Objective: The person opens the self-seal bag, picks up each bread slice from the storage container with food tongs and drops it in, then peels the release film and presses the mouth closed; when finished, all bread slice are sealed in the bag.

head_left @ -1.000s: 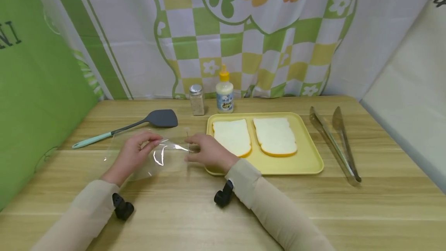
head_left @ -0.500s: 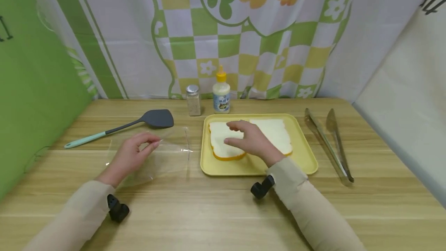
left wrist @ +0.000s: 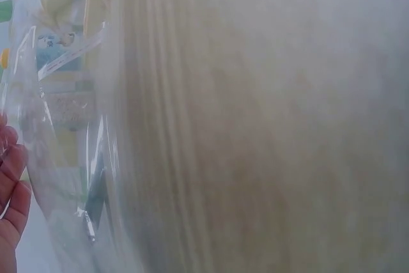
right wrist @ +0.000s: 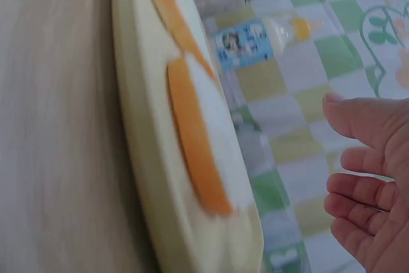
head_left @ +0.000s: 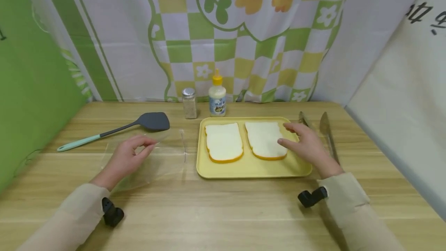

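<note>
My left hand (head_left: 130, 158) pinches the upper edge of a clear plastic bag (head_left: 167, 158) between thumb and fingers, left of the tray. In the left wrist view the bag (left wrist: 70, 139) hangs from the fingertips, creased and see-through. My right hand (head_left: 306, 146) is over the right end of the yellow tray (head_left: 254, 171), thumb and fingers apart, holding nothing. Two bread slices, a left slice (head_left: 224, 142) and a right slice (head_left: 265, 140), lie side by side on the tray. Metal tongs (head_left: 326, 127) lie beyond the right hand, partly hidden by it.
A spatula (head_left: 153, 121) with a mint handle lies at the back left. Behind the tray stand a shaker jar (head_left: 189, 104) with a metal lid and a squeeze bottle (head_left: 217, 98) with a yellow cap. A checked curtain (head_left: 230, 49) hangs along the table's back edge.
My right hand has left the plastic bag and moved right, across the tray to its right end near the tongs. The left hand keeps its pinch on the bag.
</note>
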The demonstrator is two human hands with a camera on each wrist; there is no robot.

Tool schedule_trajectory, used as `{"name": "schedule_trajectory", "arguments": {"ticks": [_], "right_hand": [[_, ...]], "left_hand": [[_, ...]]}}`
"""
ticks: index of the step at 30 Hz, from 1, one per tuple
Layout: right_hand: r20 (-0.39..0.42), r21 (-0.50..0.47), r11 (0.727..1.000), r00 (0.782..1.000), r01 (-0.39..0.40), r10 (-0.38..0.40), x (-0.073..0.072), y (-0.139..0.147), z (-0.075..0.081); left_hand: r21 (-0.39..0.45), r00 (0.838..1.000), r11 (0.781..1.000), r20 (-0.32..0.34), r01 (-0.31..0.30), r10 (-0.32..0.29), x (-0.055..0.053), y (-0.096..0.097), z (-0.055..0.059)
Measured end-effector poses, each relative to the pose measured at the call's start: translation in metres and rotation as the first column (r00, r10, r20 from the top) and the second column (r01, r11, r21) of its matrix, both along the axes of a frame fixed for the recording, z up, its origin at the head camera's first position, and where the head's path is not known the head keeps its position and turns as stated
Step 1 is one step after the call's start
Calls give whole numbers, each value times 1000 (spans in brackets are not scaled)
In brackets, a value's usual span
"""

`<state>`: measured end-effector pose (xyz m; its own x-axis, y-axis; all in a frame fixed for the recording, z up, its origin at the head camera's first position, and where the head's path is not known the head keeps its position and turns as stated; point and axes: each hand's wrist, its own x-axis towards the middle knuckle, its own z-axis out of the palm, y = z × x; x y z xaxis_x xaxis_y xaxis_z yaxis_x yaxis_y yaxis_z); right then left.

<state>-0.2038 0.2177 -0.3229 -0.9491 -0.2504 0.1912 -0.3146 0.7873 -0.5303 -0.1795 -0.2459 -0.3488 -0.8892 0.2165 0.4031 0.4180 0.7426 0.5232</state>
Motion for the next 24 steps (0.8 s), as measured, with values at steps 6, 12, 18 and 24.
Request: {"name": "schedule_trajectory", "arguments": {"ticks": [6, 12, 18, 24], "right_hand": [[-5, 19, 988, 988, 153, -153, 14, 39, -6], [15, -6, 965, 965, 262, -262, 26, 66, -18], [54, -19, 951, 950, 310, -308, 33, 79, -33], [40, -35, 947, 947, 319, -318, 30, 78, -36]], "left_hand": [[-10, 999, 1000, -33, -2, 2, 2, 0, 0], [18, 1000, 1000, 13, -2, 2, 2, 0, 1], [25, 999, 1000, -42, 16, -15, 2, 0, -2], [34, 998, 999, -69, 17, -14, 3, -1, -2]]}}
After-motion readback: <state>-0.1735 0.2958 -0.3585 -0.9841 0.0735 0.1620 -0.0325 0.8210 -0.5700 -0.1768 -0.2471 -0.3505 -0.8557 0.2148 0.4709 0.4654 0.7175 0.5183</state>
